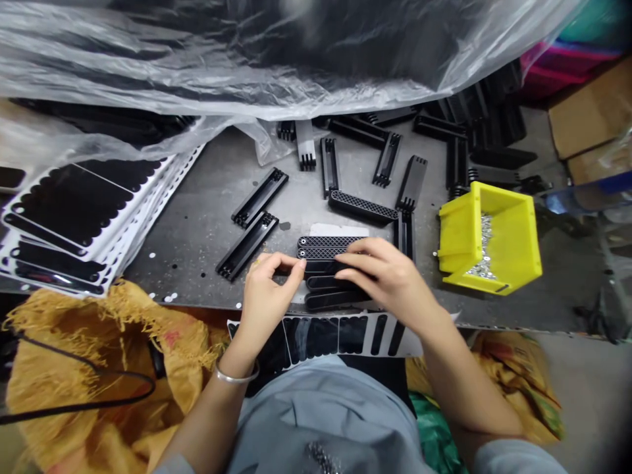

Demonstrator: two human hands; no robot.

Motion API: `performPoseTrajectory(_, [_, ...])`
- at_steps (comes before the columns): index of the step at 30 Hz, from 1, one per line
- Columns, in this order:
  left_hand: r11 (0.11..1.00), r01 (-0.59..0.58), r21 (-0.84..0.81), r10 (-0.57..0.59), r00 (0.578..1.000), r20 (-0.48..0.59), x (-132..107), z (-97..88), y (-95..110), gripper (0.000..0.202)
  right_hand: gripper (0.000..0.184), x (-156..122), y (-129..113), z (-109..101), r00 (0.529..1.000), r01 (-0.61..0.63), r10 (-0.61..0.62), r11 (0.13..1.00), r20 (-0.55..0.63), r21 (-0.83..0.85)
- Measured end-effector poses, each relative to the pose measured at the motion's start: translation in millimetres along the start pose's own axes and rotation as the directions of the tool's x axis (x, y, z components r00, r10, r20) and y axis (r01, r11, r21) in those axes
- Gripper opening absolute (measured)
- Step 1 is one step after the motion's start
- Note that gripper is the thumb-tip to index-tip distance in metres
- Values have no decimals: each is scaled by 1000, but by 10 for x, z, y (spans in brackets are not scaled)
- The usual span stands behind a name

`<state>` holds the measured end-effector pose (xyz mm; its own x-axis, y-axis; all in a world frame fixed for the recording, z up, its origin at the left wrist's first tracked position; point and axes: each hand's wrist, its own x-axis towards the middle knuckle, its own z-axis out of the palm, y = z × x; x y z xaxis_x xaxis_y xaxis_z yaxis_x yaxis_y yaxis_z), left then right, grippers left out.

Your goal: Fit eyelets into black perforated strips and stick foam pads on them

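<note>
My left hand (266,293) pinches the near end of a black plastic bar (320,266) between thumb and fingers. My right hand (388,276) lies across the bar's other end, its fingers closed over it. Under and beside the bar sit more black pieces (330,296) in a loose stack, partly hidden by both hands. A black piece with a mesh-patterned face (323,242) lies on top of the pile's far side. Several slotted black bars (259,197) are scattered on the grey metal table (192,224) beyond my hands.
A yellow plastic bin (513,243) of small metal fasteners stands at the table's right. Die-cut black strips on white backing sheets (74,210) are stacked at left. Clear plastic sheeting (247,59) hangs over the far side. Yellow woven sacks (99,375) lie below the table edge.
</note>
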<state>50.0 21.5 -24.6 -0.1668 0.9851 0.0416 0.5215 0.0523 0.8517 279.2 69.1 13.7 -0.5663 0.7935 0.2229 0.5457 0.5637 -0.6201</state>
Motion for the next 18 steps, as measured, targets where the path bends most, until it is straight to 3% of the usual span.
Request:
performPoseTrajectory(4, [1000,13,-9,-13,1000,0,7,-10,-3,17,9,-189,177,-195,979,-186,198,963,-43,195])
performPoseTrajectory(7, [1000,14,-11,-14,1000,-1,14,-12,-4,16,9,-231,280,-174,977,-168,195,954,-89,250])
performPoseTrajectory(11, [1000,9,-1,-9,1000,-7,41,1,-14,16,8,-201,320,-126,987,-136,155,955,-50,262])
performPoseTrajectory(15, [999,-30,36,31,999,-45,-15,-15,14,13,14,-333,125,-145,976,-82,91,995,-197,55])
performPoseTrajectory(18, [979,-193,70,202,963,-177,-219,-28,85,4,27,-639,-130,-93,966,-81,79,997,-246,-1])
